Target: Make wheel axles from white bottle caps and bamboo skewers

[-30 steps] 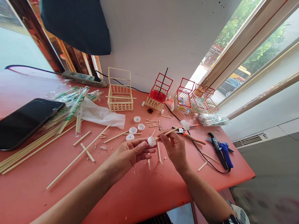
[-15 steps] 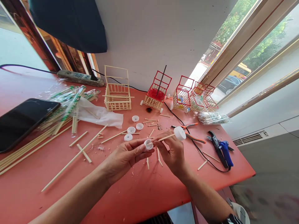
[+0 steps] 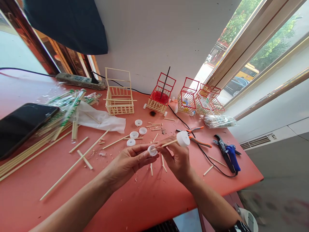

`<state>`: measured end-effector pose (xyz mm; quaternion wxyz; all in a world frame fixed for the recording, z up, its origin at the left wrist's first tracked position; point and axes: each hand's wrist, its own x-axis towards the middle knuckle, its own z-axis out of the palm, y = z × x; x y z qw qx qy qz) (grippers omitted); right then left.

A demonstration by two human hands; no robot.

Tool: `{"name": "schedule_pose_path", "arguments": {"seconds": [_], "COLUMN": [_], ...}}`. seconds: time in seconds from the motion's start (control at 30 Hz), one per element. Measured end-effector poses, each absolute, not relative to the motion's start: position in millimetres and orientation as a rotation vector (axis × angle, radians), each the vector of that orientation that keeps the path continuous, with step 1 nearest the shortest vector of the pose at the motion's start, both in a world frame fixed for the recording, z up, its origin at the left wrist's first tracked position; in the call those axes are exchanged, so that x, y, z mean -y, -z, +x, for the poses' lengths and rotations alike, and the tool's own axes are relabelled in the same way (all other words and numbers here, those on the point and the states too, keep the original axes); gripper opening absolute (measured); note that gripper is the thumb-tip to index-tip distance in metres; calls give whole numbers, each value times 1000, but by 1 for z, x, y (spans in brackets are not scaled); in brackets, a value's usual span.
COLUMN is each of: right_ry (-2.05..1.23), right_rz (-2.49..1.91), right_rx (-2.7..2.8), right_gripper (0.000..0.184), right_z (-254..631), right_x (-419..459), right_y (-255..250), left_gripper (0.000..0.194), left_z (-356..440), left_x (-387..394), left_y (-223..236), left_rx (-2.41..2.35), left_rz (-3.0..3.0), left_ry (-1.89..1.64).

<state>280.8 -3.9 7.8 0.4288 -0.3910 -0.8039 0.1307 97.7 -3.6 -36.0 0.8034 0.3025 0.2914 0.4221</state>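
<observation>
Between the fingertips of my left hand (image 3: 131, 162) is a white bottle cap (image 3: 152, 150), its hollow side towards me. My right hand (image 3: 177, 159) pinches a thin wooden stick (image 3: 169, 143). One end of that stick reaches into the cap; whether it is fixed there I cannot tell. On its other end sits a second white bottle cap (image 3: 183, 138). Several loose white caps (image 3: 134, 135) lie on the table just beyond my left hand, among short cut pieces of stick (image 3: 154, 125).
Small stick-built carts (image 3: 119, 101), some red-painted, stand along the wall. Pliers (image 3: 199, 141) and a blue glue gun (image 3: 233, 158) with a black cord lie at right. Wrapped chopsticks (image 3: 70, 109), a long stick (image 3: 74, 165) and a black phone (image 3: 26, 125) occupy the left of the red table (image 3: 135, 209).
The whole view has shifted slightly, so most things sit a little further left. Both hands keep the same grip, the stick's end still inside the cap.
</observation>
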Motion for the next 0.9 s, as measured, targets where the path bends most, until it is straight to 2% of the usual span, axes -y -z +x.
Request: {"name": "schedule_pose_path", "arguments": {"seconds": [0.43,0.9], "right_ry": [-266,-268], "right_rz": [-924,-893], "right_rx": [1981,2017], "right_gripper": [16,16], "right_z": [281,280], "right_x": [2,1], "right_y": [-8,-8], "left_gripper": [44,41], "left_z": [95,94], "left_x": [2,1], "left_y": [33,30], "left_rx": [-608,-612], "left_rz": [578,586], "left_ry": [-939,-911]}}
